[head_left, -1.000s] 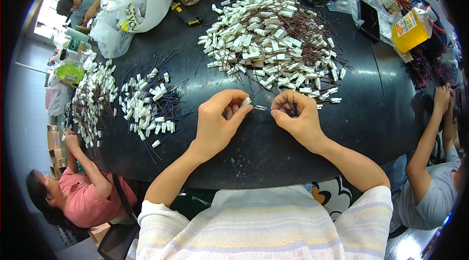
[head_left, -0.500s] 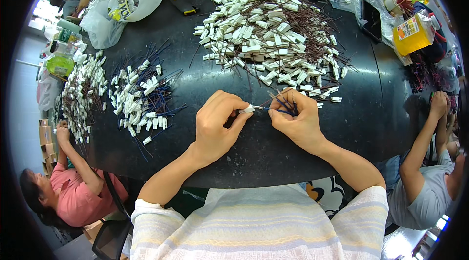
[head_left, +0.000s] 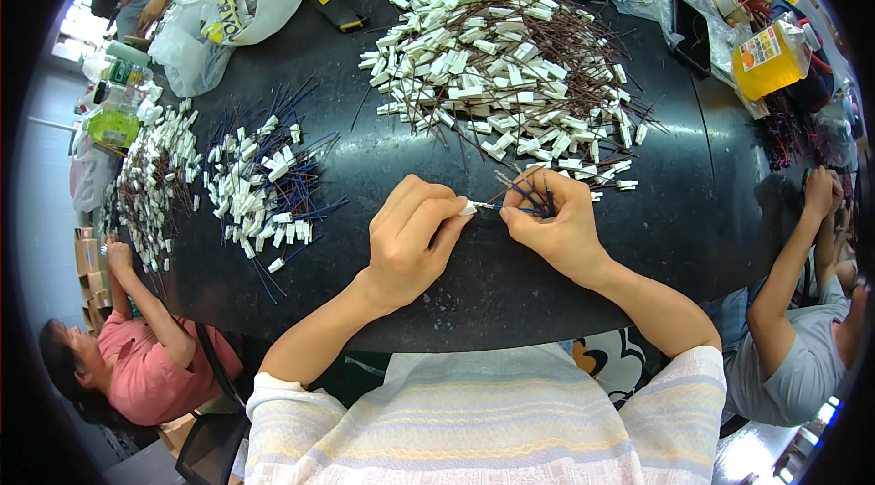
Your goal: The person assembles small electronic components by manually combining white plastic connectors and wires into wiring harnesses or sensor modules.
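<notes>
My left hand [head_left: 410, 234] pinches a small white connector [head_left: 468, 208] between thumb and fingers, just above the black table [head_left: 510, 294]. My right hand [head_left: 551, 225] grips a small bundle of blue wires [head_left: 533, 200] and holds one wire against the connector. The two hands almost touch. Beyond them lies a large heap of white connectors with dark red wires [head_left: 497, 66]. To the left sits a smaller pile of white connectors with blue wires [head_left: 264, 189].
Another pile of connectors [head_left: 155, 184] lies at the far left edge. A white plastic bag [head_left: 228, 2], a yellow bottle [head_left: 770, 56] and a phone [head_left: 693, 25] stand at the back. A person in pink [head_left: 128, 357] sits left, a person in grey [head_left: 793, 339] right.
The view has shifted a little. My hands stay together over the same spot, with the wire still held to the connector.
</notes>
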`<state>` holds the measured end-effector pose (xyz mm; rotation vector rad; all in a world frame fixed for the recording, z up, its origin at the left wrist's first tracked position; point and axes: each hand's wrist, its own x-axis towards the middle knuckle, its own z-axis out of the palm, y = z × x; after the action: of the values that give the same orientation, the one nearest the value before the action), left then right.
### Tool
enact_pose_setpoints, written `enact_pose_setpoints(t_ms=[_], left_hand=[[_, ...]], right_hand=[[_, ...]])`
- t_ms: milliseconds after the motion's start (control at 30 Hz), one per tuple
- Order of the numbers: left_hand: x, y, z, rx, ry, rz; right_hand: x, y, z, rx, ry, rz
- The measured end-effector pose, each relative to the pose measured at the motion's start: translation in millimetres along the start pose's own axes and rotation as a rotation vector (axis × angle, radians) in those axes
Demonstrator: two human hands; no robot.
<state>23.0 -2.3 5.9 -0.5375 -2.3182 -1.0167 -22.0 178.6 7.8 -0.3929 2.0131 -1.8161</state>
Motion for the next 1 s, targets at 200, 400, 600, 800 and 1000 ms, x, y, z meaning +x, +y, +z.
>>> enact_pose_setpoints(t_ms=[200,400,600,800,1000], left_hand=[[-3.2,2.6,3.9,-0.011,-0.011,0.013],[-2.0,5.8,9.6,-0.055,-0.006,0.029],[5.6,-0.7,9.9,-0.127,-0.075,0.040],[33.6,-19.2,13.7,-0.039,-0.136,0.024],[40.2,-26.6,35.4,0.135,-0.102,0.011]], right_hand=[[0.5,-4.3,0.6,0.032,-0.020,0.034],[0.0,5.2,0.1,0.010,-0.080,-0.079],[1.6,4.4,-2.4,0.090,-0.020,-0.076],[0.0,7.1,-9.5,0.446,0.035,0.041],[0.2,6.4,-6.1,0.442,0.047,0.039]])
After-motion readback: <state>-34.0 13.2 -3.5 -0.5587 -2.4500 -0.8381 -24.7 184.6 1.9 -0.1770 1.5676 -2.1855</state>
